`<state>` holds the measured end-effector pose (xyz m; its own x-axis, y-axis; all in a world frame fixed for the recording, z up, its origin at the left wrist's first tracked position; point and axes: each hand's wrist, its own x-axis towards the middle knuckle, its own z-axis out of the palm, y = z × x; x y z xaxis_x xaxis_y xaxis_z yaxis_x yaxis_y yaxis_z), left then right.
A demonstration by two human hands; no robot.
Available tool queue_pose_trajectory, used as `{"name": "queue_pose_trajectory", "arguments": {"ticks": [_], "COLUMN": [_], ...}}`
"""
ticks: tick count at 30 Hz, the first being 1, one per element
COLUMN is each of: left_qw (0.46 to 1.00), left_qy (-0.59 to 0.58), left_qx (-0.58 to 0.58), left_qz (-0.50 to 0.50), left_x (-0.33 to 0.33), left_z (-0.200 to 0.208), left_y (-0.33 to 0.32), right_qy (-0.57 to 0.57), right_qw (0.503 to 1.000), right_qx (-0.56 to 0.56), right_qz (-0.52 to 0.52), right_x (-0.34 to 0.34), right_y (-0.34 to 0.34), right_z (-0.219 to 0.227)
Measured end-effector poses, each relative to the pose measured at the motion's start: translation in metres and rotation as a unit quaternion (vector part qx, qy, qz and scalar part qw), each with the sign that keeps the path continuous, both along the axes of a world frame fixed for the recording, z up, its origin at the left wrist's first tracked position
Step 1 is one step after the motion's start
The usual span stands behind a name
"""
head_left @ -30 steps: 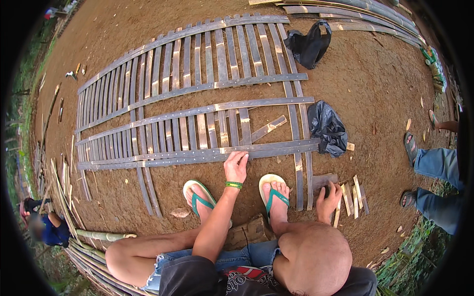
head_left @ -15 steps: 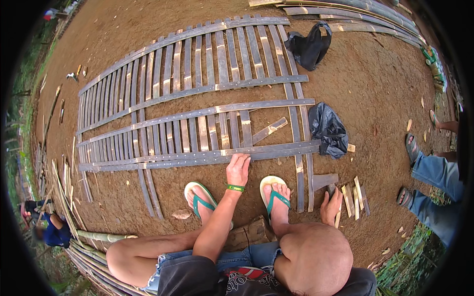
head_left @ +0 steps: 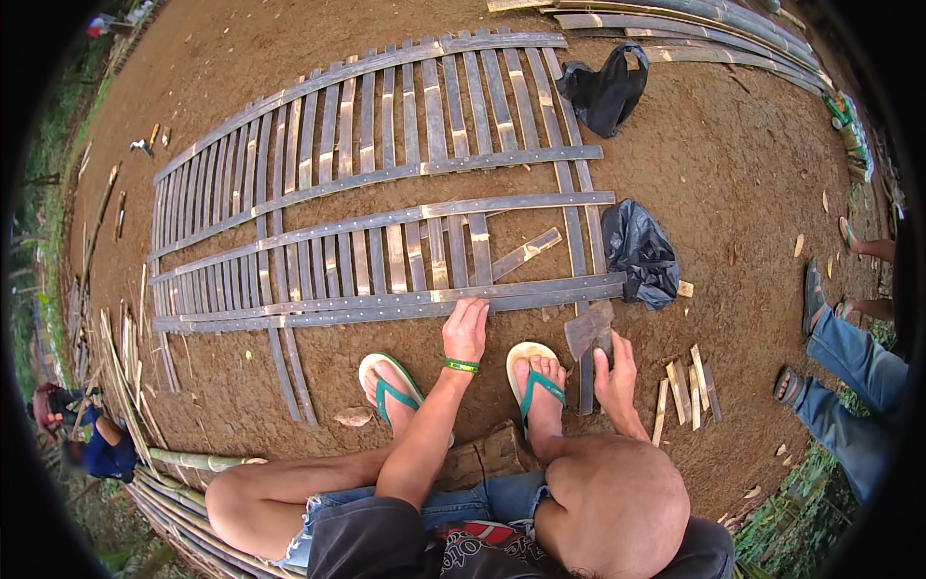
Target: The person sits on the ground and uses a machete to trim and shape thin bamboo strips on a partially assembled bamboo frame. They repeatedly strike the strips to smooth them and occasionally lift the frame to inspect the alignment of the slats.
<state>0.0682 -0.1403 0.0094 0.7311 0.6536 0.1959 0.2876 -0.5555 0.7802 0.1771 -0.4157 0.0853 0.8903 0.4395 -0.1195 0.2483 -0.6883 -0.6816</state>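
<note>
A long bamboo lattice (head_left: 367, 183), made of upright slats nailed between long rails, lies on the ground before me. My left hand (head_left: 466, 331) is closed with its fingertips against the near rail (head_left: 386, 311); anything small pinched in it is too small to make out. My right hand (head_left: 615, 381) grips a dark, wedge-shaped axe head (head_left: 589, 331), raised just beyond my right foot and near the rail's right end. Its handle, if any, is hidden by the hand. A loose slat (head_left: 527, 255) lies slanted in the gap of the near panel.
Two black plastic bags (head_left: 640, 253) sit along the lattice's right end. Short split bamboo pieces (head_left: 694, 388) lie right of my hand. Longer strips (head_left: 694, 34) are stacked at the far right. Another person's jeans legs (head_left: 854, 352) stand at right; bamboo poles (head_left: 198, 511) lie at lower left.
My right hand has lifted the axe head off the ground and moved it left and away from me, toward the rail. My left hand stays in place. The person at right has shifted their feet.
</note>
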Motion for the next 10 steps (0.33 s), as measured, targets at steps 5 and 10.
{"name": "queue_pose_trajectory", "arguments": {"ticks": [5, 10], "left_qw": [1.0, 0.999], "left_qy": [0.001, 0.013], "left_qx": [-0.013, -0.026], "left_qz": [0.011, 0.026], "left_x": [-0.001, -0.005], "left_z": [-0.001, -0.002], "left_y": [-0.004, -0.005], "right_qy": [0.065, 0.276], "right_qw": [0.994, 0.95], "right_qx": [0.02, -0.05], "right_qz": [0.084, 0.137], "right_x": [0.0, 0.007], "right_y": [0.027, 0.071], "right_z": [-0.007, 0.013]}}
